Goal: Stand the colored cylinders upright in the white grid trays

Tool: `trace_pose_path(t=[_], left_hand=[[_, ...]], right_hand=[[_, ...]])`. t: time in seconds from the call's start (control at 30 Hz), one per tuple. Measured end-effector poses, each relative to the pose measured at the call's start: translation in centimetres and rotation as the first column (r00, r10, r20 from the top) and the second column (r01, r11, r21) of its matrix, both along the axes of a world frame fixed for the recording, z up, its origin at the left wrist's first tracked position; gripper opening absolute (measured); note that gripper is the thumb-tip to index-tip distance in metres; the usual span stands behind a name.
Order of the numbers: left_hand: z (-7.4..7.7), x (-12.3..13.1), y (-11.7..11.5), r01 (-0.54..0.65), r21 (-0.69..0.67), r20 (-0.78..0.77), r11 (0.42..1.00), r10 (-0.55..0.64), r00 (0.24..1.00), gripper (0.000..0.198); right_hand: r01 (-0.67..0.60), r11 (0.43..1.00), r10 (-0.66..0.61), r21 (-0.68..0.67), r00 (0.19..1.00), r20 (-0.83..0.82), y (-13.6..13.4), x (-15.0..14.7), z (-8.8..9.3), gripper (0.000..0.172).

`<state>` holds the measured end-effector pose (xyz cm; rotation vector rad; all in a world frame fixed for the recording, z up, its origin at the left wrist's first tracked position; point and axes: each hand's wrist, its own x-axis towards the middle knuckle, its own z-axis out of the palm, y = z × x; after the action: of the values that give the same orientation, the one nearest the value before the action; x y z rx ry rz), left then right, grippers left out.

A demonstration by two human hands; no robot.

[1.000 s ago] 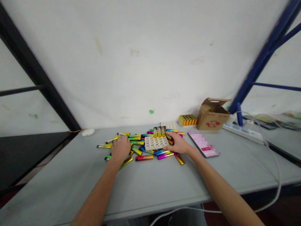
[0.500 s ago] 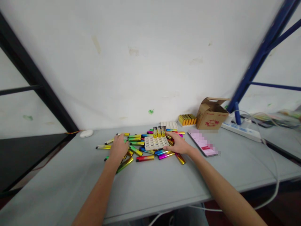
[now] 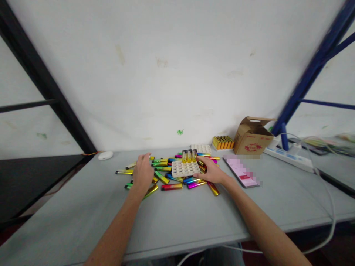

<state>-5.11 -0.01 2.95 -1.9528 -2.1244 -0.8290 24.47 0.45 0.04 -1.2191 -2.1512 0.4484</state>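
Observation:
Many shiny multi-coloured lighters (image 3: 172, 186) lie scattered on the grey table (image 3: 180, 221). Among them sits a white grid tray (image 3: 184, 169) with three lighters (image 3: 188, 155) standing upright in its back row. My right hand (image 3: 212, 171) grips the tray's right edge, thumb at the front corner and fingers behind it. My left hand (image 3: 142, 173) lies over the left part of the pile, fingers stretched forward toward a gold lighter at the far side. I see nothing held in it.
A phone (image 3: 241, 171) lies right of my right hand. Behind stand a second white tray (image 3: 202, 147), a tray of orange lighters (image 3: 222, 142), an open cardboard box (image 3: 252, 138) and a power strip (image 3: 291, 157). A small white object (image 3: 105, 155) lies far left.
My left hand has slid forward over the pile, its fingers now reaching the far lighters. My right hand has stayed on the tray.

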Motion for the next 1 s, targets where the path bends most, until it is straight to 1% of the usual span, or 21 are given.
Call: trace_pose_path(t=[0.1, 0.17, 0.23, 0.33, 0.43, 0.53, 0.63, 0.77, 0.83, 0.9, 1.0], left_hand=[[-0.1, 1.1, 0.1, 0.11, 0.159, 0.114, 0.981, -0.129, 0.985, 0.037], [-0.5, 2.0, 0.0, 0.157, 0.193, 0.193, 0.969, -0.195, 0.962, 0.032], [-1.1, 3.1, -0.2, 0.212, 0.205, 0.234, 0.955, -0.259, 0.937, 0.028], [-1.7, 4.4, -0.7, 0.288, 0.25, 0.214, 0.924, -0.343, 0.915, 0.026], [-1.7, 5.0, -1.2, 0.309, 0.283, 0.196, 0.908, -0.37, 0.908, 0.027], [-1.6, 5.1, -1.3, 0.312, 0.303, 0.185, 0.901, -0.377, 0.908, 0.029], [-1.6, 5.1, -1.2, 0.313, 0.294, 0.178, 0.903, -0.374, 0.91, 0.028], [-1.9, 5.2, -1.1, 0.315, 0.281, 0.167, 0.907, -0.369, 0.914, 0.032], [-2.0, 5.3, -1.2, 0.337, 0.295, 0.156, 0.894, -0.394, 0.906, 0.032], [-2.0, 5.5, -1.3, 0.362, 0.312, 0.161, 0.878, -0.425, 0.891, 0.029], [-1.7, 5.7, -1.4, 0.388, 0.327, 0.214, 0.862, -0.467, 0.858, 0.025]], right_hand=[[-0.015, 0.999, 0.015, 0.029, 1.0, -0.022, 0.2, 0.1, -0.5, 0.078], [0.003, 0.999, -0.003, 0.046, 1.0, -0.007, 0.3, 0.2, -0.9, 0.08], [0.014, 0.998, -0.015, 0.068, 1.0, 0.009, 0.5, 0.3, -1.2, 0.082], [0.008, 0.996, -0.009, 0.094, 1.0, 0.01, 0.6, 0.4, -1.4, 0.081], [0.015, 0.996, -0.018, 0.089, 1.0, 0.025, 0.4, 0.3, -1.3, 0.083], [0.015, 0.997, -0.018, 0.076, 0.999, 0.036, 0.3, 0.3, -1.0, 0.081], [0.007, 0.996, -0.01, 0.086, 0.999, 0.038, 0.4, 0.2, -0.9, 0.077], [0.009, 0.995, -0.014, 0.104, 0.999, 0.044, 0.4, 0.2, -0.6, 0.078], [0.02, 0.993, -0.021, 0.113, 1.0, 0.01, 0.3, 0.2, -0.3, 0.079], [0.056, 0.986, -0.046, 0.156, 0.997, -0.067, 0.1, 0.2, 0.1, 0.077], [0.154, 0.946, -0.093, 0.287, 0.972, -0.216, -0.4, 0.0, 1.1, 0.063]])
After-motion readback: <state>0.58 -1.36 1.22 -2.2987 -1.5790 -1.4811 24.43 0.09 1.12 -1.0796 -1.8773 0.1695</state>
